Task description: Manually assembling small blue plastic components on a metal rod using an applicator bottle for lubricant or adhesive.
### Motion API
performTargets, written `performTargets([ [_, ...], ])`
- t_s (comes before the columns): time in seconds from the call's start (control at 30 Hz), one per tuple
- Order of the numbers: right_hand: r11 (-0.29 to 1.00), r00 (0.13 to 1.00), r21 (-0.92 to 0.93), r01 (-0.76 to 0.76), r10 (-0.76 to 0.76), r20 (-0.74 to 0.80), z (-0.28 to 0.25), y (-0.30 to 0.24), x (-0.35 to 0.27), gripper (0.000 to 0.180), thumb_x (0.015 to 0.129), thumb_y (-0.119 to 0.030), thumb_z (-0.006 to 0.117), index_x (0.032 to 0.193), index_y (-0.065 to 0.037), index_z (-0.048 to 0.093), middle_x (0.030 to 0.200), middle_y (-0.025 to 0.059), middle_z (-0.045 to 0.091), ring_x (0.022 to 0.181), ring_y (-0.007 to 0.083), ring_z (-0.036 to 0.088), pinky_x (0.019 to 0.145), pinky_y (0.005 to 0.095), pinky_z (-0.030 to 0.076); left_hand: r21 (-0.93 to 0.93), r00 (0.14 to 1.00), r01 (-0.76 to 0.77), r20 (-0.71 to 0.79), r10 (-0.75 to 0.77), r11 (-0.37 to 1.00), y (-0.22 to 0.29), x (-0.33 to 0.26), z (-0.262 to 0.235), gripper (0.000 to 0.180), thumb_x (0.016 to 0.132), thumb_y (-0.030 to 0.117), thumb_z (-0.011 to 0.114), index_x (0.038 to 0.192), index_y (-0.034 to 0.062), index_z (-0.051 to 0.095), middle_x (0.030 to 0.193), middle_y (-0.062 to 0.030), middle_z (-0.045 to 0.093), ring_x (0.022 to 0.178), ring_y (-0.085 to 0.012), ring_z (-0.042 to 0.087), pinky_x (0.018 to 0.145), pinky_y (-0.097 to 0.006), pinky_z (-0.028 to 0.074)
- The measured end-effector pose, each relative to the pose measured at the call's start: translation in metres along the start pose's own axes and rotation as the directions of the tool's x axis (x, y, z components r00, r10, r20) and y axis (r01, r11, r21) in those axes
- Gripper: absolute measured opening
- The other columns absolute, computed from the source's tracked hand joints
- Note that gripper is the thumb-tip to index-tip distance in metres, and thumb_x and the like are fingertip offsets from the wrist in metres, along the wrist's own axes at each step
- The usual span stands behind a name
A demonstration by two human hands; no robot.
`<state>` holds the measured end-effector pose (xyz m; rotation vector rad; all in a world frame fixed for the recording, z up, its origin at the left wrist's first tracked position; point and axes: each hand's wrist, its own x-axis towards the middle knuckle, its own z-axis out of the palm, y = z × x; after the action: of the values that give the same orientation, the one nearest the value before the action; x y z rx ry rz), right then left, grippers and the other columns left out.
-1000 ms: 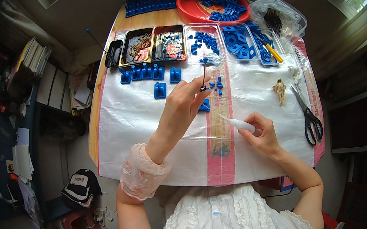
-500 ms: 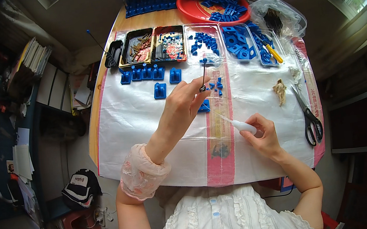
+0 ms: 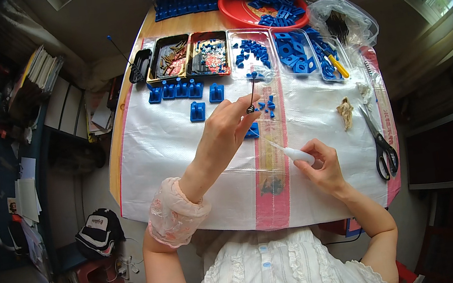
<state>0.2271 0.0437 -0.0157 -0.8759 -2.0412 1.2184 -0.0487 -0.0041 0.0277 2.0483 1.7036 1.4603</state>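
Head: left hand (image 3: 224, 127) pinches rod (image 3: 252, 88).

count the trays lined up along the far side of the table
5, left to right: black tray of brownish parts, black tray of mixed coloured bits, clear tray of small blue pieces, two clear trays of blue parts. A small black dish sits further left.

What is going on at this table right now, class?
A person sits at a table covered with a white plastic sheet. The left hand pinches a thin metal pin upright, with a small blue piece on top. The right hand holds a white glue-like tube, nozzle pointing toward the left hand. Trays of blue parts line the far edge, and scissors lie to the right.
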Motion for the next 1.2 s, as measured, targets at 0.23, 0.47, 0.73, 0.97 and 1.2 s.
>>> performTargets([
  [0.23,0.999,1.000,0.030,-0.030,0.030,0.003,-0.0025,-0.0002,-0.0027,0.015,0.087,-0.001,0.077,0.096,0.001,0.065,0.080,0.0072,0.073,0.070,0.0081,0.068,0.056,0.0229,0.051,0.004,1.000,0.001,0.000,-0.001,1.000,0.0003,0.0000,-0.0003,0.036,0.092,0.004,0.076,0.127,0.0069,0.068,0.078,-0.0063,0.061,0.067,-0.0163,0.056,0.062,-0.031,0.048],
  [0.47,0.997,0.998,0.051,-0.055,0.054,0.010,-0.0042,-0.0003,-0.0045,0.016,0.087,0.001,0.077,0.096,0.002,0.063,0.081,0.0082,0.073,0.073,0.0093,0.070,0.058,0.0238,0.052,-0.003,1.000,0.005,0.000,-0.005,1.000,0.0004,-0.0003,-0.0001,0.036,0.093,0.004,0.076,0.128,0.0070,0.068,0.078,-0.0065,0.061,0.067,-0.0163,0.056,0.062,-0.031,0.048],
  [0.73,0.996,0.998,0.066,-0.057,0.057,0.006,-0.0054,0.0042,-0.0051,0.017,0.088,0.001,0.077,0.096,0.002,0.062,0.081,0.0082,0.073,0.072,0.0096,0.069,0.058,0.0236,0.052,-0.012,1.000,-0.002,-0.005,0.002,1.000,0.0001,0.0002,0.0001,0.035,0.093,0.004,0.076,0.127,0.0061,0.068,0.079,-0.0065,0.061,0.068,-0.0164,0.056,0.062,-0.031,0.048],
  [0.97,0.997,0.999,0.063,-0.045,0.045,0.002,-0.0063,0.0057,-0.0053,0.016,0.088,0.002,0.076,0.096,0.002,0.062,0.081,0.0079,0.072,0.069,0.0086,0.068,0.056,0.0228,0.051,-0.005,1.000,0.002,0.002,-0.002,1.000,0.0007,0.0004,-0.0002,0.036,0.093,0.004,0.076,0.127,0.0062,0.068,0.078,-0.0067,0.061,0.067,-0.0163,0.056,0.062,-0.031,0.048],
  [1.2,0.993,0.998,0.094,-0.067,0.067,-0.003,-0.0061,0.0042,-0.0051,0.016,0.088,0.002,0.076,0.096,0.003,0.062,0.080,0.0072,0.072,0.068,0.0082,0.068,0.054,0.0228,0.050,-0.004,1.000,0.007,0.008,-0.007,1.000,0.0007,-0.0003,-0.0008,0.035,0.093,0.004,0.075,0.127,0.0061,0.068,0.080,-0.0070,0.062,0.069,-0.0163,0.057,0.062,-0.031,0.049],
])
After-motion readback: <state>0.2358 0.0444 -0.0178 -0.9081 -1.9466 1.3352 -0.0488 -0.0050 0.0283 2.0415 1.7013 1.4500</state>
